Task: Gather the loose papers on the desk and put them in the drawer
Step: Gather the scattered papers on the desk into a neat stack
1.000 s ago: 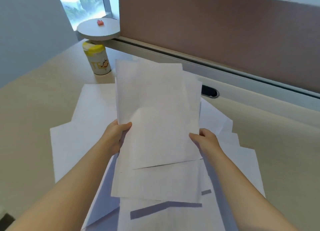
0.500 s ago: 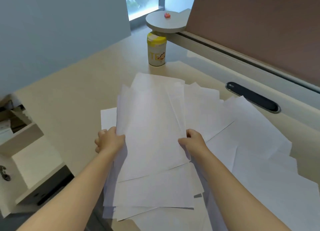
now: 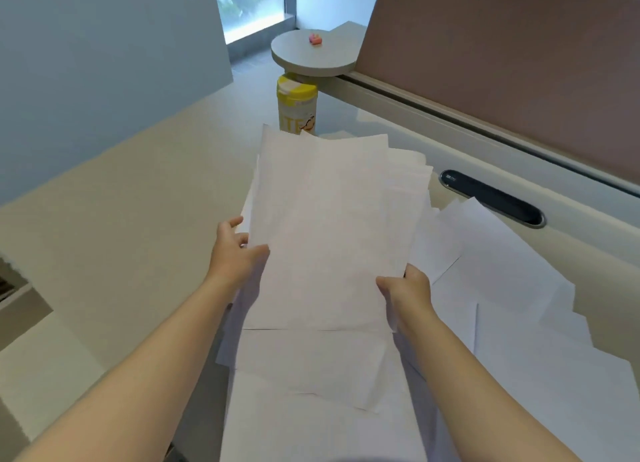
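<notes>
I hold a loose stack of white papers (image 3: pixel 329 226) tilted up above the beige desk (image 3: pixel 131 219). My left hand (image 3: pixel 235 250) grips the stack's left edge with the thumb on top. My right hand (image 3: pixel 405 288) pinches its lower right corner. More white sheets (image 3: pixel 519 305) lie spread flat on the desk to the right and under my arms. At the far left edge, below the desk, part of a white drawer unit (image 3: pixel 20 299) shows; its inside is out of view.
A yellow-lidded canister (image 3: pixel 297 105) stands behind the stack. A round grey shelf (image 3: pixel 313 54) with a small pink object (image 3: pixel 315 39) juts over it. A black cable slot (image 3: pixel 491 196) sits by the brown partition (image 3: pixel 502 63). A grey wall borders the left side.
The view has shifted slightly right and nearer. The held stack has risen and squared up, and my left hand has moved up along its left edge.
</notes>
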`<state>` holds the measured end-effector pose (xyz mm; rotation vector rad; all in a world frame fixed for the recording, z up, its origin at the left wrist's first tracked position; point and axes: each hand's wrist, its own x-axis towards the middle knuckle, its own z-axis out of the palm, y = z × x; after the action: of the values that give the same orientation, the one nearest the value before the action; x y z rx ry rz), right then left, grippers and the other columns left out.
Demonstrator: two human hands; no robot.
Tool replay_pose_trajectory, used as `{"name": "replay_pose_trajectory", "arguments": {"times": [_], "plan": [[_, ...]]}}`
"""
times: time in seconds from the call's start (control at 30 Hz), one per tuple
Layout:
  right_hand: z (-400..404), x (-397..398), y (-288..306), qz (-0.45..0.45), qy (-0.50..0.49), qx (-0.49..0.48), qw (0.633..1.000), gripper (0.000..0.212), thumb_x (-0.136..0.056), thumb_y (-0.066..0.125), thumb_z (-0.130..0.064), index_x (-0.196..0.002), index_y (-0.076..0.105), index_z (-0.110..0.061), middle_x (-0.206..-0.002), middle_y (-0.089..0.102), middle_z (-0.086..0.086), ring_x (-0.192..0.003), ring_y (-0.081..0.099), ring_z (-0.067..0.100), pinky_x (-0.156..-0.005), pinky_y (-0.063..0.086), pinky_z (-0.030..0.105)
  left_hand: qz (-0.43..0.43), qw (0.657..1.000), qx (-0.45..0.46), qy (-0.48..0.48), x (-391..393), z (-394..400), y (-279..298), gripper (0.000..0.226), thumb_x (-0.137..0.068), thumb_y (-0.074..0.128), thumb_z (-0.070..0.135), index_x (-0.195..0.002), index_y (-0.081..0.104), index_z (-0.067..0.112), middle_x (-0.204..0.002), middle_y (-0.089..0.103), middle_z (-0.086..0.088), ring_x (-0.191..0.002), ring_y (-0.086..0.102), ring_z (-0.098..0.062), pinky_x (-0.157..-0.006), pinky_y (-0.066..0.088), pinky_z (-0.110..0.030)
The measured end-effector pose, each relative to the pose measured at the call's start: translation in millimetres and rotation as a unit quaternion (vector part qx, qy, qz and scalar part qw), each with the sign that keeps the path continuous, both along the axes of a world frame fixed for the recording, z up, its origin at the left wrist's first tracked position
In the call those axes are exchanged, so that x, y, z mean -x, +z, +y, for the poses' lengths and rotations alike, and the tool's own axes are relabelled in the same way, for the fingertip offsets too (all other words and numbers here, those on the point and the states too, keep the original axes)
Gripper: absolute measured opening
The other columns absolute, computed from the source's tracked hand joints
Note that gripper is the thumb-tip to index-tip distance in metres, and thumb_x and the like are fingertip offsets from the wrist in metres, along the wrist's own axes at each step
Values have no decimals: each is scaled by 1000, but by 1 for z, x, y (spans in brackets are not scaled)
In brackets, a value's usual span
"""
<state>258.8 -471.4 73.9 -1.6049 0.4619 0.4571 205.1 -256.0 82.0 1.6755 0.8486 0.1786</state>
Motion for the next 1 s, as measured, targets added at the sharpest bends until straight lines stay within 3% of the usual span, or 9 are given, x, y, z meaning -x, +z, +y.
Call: {"name": "replay_pose_trajectory", "arguments": {"times": [0.1, 0.23, 0.33, 0.57, 0.7, 0.77, 0.83, 0.9, 1.0], "plan": [[-7, -4, -3, -8, -60, 25, 998, 30, -78, 47, 15, -61, 47, -10, -67, 51, 3, -73, 49, 21, -61, 40, 23, 41, 997, 3, -67, -27, 2, -7, 60, -83, 60, 8, -137, 35, 6, -93, 60, -3, -101, 56, -26, -86, 39, -30], [-18, -8, -11, -7, -149, 162, 975, 6, -82, 52, -3, -83, 58, -3, -100, 60, 12, -91, 55, 30, -82, 44, 32, 210, 948, -199, -135, -52, 9, -21, 48, -84, 59, 26, -129, 48, 11, -139, 42, -14, -131, 36, -34, -104, 31, -36], [-21, -10, -11, 27, -169, 249, 953, 23, -83, 54, -8, -101, 56, 6, -126, 45, 17, -96, 53, 35, -88, 47, 39, 255, 934, -232, -95, -60, 19, -21, 53, -84, 55, 21, -133, 39, 8, -142, 32, -17, -130, 30, -36, -104, 30, -44], [-12, -14, -11, 6, -172, 175, 969, 12, -82, 49, 10, -89, 52, 0, -87, 53, 9, -84, 49, 24, -67, 36, 26, 158, 974, -137, -89, -83, 43, -22, 49, -90, 47, 7, -135, 32, -2, -138, 47, -24, -124, 47, -39, -95, 40, -40], [3, -19, -8, 4, -141, 175, 974, 23, -86, 46, 7, -107, 51, 14, -114, 58, 29, -103, 57, 40, -85, 46, 36, 118, 968, -172, -138, -88, 52, -25, 21, -92, 41, 4, -99, 58, -7, -93, 61, -27, -99, 54, -38, -76, 39, -38], [5, -22, -5, 6, -106, 186, 977, 12, -88, 42, 6, -87, 54, 12, -92, 57, 28, -87, 58, 38, -73, 44, 28, 109, 971, -153, -145, -91, 58, -28, 21, -92, 40, 3, -91, 61, -3, -79, 56, -15, -90, 50, -27, -72, 33, -28], [11, -27, -5, -9, -72, 194, 978, 35, -89, 41, 7, -58, 38, -10, -62, 40, 4, -59, 42, 18, -55, 30, 18, 108, 975, -117, -153, -94, 66, -31, 26, -92, 40, 5, -88, 64, -3, -86, 58, -13, -89, 48, -20, -73, 31, -25], [21, -33, -6, -13, -38, 201, 979, 28, -89, 41, 4, -65, 42, -9, -72, 47, 2, -71, 46, 22, -63, 35, 21, 105, 980, -59, -161, -95, 67, -26, 33, -95, 38, 13, -77, 62, 2, -87, 56, -15, -92, 46, -19, -71, 32, -27], [41, -42, -9, -21, 8, 220, 975, 19, -92, 41, -1, -107, 51, 0, -111, 52, 13, -111, 51, 32, -82, 36, 27, 92, 982, 65, -155, -93, 60, -17, 40, -97, 36, 25, -123, 52, -1, -118, 55, -11, -115, 47, -19, -90, 36, -30]]}}
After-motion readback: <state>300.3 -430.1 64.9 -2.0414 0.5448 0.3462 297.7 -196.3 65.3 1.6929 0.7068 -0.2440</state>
